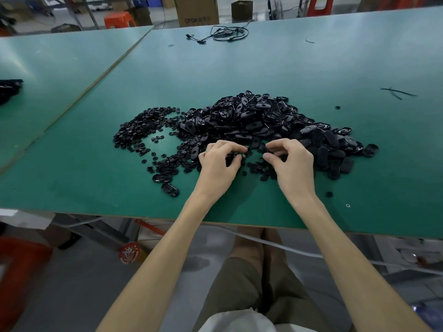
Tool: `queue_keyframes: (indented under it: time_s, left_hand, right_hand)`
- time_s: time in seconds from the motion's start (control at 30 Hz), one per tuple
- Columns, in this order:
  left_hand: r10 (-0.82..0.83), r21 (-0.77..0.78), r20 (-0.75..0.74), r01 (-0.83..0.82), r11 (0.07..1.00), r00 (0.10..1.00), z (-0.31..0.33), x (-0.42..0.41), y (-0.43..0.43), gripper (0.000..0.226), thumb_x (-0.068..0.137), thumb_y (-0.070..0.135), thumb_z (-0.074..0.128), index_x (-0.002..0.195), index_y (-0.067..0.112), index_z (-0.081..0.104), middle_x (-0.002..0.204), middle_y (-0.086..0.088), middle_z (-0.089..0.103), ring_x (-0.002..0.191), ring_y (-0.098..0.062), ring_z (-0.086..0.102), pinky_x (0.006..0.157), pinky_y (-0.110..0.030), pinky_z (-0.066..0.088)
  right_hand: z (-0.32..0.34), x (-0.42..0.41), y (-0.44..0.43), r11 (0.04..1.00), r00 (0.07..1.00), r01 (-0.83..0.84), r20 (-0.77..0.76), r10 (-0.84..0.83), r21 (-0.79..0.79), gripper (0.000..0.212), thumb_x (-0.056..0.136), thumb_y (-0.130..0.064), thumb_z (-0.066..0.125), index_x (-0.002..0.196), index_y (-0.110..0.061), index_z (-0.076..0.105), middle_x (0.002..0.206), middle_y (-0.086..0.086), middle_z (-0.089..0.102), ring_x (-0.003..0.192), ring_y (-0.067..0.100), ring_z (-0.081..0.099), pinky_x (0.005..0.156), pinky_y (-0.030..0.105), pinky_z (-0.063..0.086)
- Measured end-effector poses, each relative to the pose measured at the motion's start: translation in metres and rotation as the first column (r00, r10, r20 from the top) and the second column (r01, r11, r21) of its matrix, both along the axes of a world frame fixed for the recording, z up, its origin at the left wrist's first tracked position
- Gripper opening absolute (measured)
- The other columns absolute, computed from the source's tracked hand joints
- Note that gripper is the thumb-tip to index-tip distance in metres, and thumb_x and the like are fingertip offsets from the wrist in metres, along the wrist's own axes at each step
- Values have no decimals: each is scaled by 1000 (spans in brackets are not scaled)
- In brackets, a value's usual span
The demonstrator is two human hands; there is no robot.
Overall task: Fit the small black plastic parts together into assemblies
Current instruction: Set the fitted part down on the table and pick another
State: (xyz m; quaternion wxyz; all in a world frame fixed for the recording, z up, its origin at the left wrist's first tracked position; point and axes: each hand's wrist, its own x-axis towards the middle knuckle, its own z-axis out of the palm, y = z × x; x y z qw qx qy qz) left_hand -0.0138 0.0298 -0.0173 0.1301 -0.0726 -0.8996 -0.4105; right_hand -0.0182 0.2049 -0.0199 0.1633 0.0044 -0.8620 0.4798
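On the green table [239,68], the left hand [219,164] is pinching a small black part [241,156] while the right hand [291,161] is curling into the heap [254,121] beside its fingertips, grip unclear, probably picking a mate to align and press on.

A tall heap of glossy black oval shells [259,121], many showing a central slot, lies mid-scene and spreads right. To its left, small black round discs [134,133] lie flat in a loose ring. Two stray ovals [162,178] sit nearer, left of centre.
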Motion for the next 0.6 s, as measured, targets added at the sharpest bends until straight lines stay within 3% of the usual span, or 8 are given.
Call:
queue_keyframes:
  time_s: [0.1,0.2,0.33,0.43,0.47,0.6]
  left_hand:
    - [-10,51,0,10,999,1000,-1,0,-2,19,100,9,65,109,22,76,115,7,69,119,-15,56,111,-49,40]
    - [24,129,-9,-22,991,1000,-1,-2,-3,20,100,7,63,107,19,77,112,6,71,112,-9,61,102,-34,48]
    - [80,270,7,-79,960,997,-1,-3,-5,19,102,7,61,108,15,77,109,6,74,86,-2,62,82,-23,48]
    - [109,328,2,-104,939,994,0,-2,-5,17,102,8,62,107,15,77,104,8,75,76,-22,61,71,-38,52]
    - [108,344,-3,-101,934,994,0,-2,-5,17,102,8,62,107,15,76,103,8,75,81,-26,64,74,-42,54]
    - [32,371,-12,-25,928,999,3,0,-3,18,105,13,60,116,14,73,107,5,77,103,-13,71,95,-40,57]
  right_hand:
    - [-1,0,-1,1000,1000,-17,26,18,-13,17,88,-10,82,103,-14,75,101,2,68,87,11,66,82,15,50]
    - [0,0,-2,998,999,-19,26,20,-52,14,88,-11,82,98,-15,75,99,0,69,83,3,65,77,7,47]
    - [3,1,0,994,997,64,-27,-67,-90,14,96,-11,73,95,-24,69,103,-1,68,83,-5,63,83,19,53]
    - [4,2,3,980,994,79,-59,-91,-185,13,98,-10,72,98,-22,71,106,1,71,86,-5,64,85,25,57]
    - [5,2,3,976,995,64,-68,-79,-207,12,97,-10,72,100,-21,72,106,1,71,87,-2,66,85,26,57]
    - [7,5,-1,963,987,-130,-127,102,-236,16,95,-3,73,105,-15,74,109,2,73,101,11,71,93,30,58]
